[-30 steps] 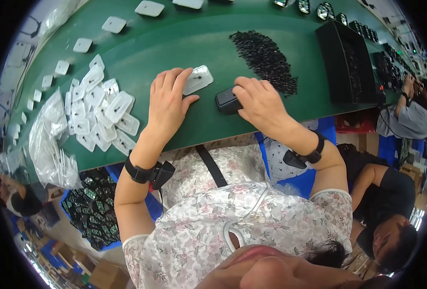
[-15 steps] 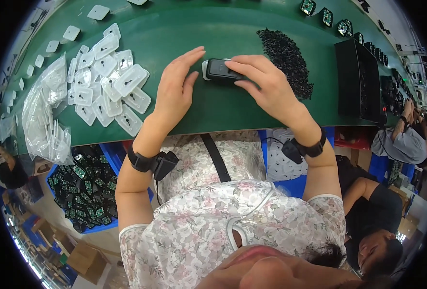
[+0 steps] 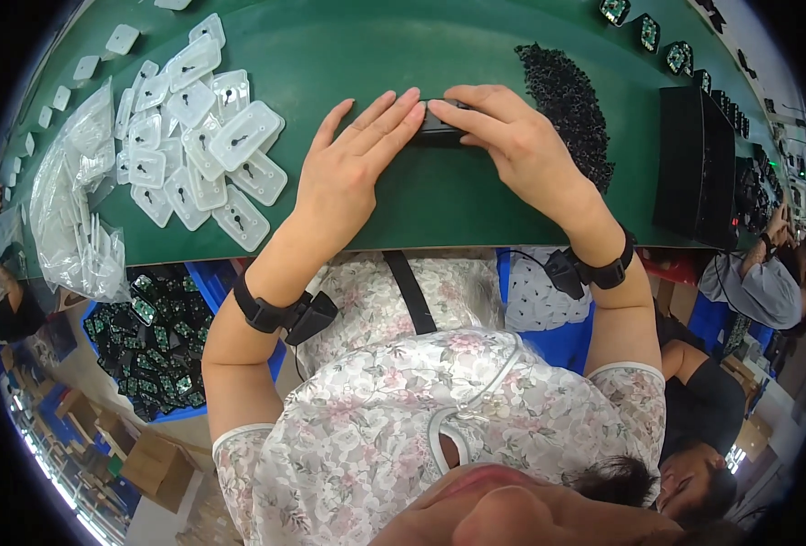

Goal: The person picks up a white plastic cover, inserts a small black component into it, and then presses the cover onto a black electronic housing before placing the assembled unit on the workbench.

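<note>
A small black plastic case (image 3: 441, 135) is between my hands over the green table. My left hand (image 3: 344, 168) meets its left end, index and middle fingertips on it, the outer fingers stretched and fanned; the thumb is hidden. From the other side my right hand (image 3: 521, 136) grips the case, fingers bent over its top and right end. Fingers cover much of the case. To the left lies a heap of translucent white covers (image 3: 205, 146), each with a small dark mark. Right of my right hand spreads a pile of small black parts (image 3: 571, 114).
Clear plastic bags (image 3: 75, 200) lie at the table's left edge. A black box (image 3: 694, 168) stands at the right. White squares and green circuit boards (image 3: 649, 35) line the far edges. Below are blue bins, one holding boards (image 3: 153, 350). Other people sit at the right.
My left hand has come rightward from beside the case onto its left end. The white edge seen under the case no longer shows. The whole view has shifted slightly.
</note>
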Demonstrator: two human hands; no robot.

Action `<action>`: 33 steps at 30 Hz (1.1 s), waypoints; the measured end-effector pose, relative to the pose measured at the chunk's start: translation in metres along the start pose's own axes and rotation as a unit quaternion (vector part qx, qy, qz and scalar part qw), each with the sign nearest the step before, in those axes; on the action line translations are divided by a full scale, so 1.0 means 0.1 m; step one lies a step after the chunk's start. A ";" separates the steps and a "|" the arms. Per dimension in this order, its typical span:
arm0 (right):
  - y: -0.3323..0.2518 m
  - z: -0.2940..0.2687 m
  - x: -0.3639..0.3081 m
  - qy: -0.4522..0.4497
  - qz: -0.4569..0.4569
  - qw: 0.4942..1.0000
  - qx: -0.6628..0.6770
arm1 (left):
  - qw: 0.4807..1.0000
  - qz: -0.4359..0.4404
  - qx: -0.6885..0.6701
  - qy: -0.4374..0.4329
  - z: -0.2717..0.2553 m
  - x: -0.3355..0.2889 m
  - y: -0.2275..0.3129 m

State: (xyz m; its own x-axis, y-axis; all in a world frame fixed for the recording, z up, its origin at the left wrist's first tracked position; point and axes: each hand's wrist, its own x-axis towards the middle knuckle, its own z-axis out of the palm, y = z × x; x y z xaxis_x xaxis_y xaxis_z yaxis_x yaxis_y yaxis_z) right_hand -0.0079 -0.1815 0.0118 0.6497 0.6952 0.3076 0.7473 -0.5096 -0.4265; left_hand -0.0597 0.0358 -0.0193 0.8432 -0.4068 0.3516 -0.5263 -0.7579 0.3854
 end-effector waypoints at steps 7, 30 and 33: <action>0.02 -0.01 -0.03 0.012 0.035 0.998 0.049 | 0.997 0.022 0.067 0.028 0.02 0.00 0.10; 1.67 -0.93 0.78 0.232 0.190 0.923 0.243 | 0.941 -0.114 -0.300 0.103 -0.02 0.02 0.41; 2.15 -1.06 0.95 0.197 0.227 0.932 0.202 | 0.963 -0.078 -0.244 0.084 0.08 -0.23 0.40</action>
State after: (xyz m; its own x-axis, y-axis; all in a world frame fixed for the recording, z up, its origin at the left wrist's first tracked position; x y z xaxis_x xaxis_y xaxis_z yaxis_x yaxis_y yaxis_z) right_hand 0.2291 -0.2787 0.0397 0.9464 0.1736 0.2724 0.3212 -0.4171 -0.8502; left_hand -0.0988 0.0105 -0.0189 0.9080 -0.1890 0.3739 -0.4184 -0.4559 0.7856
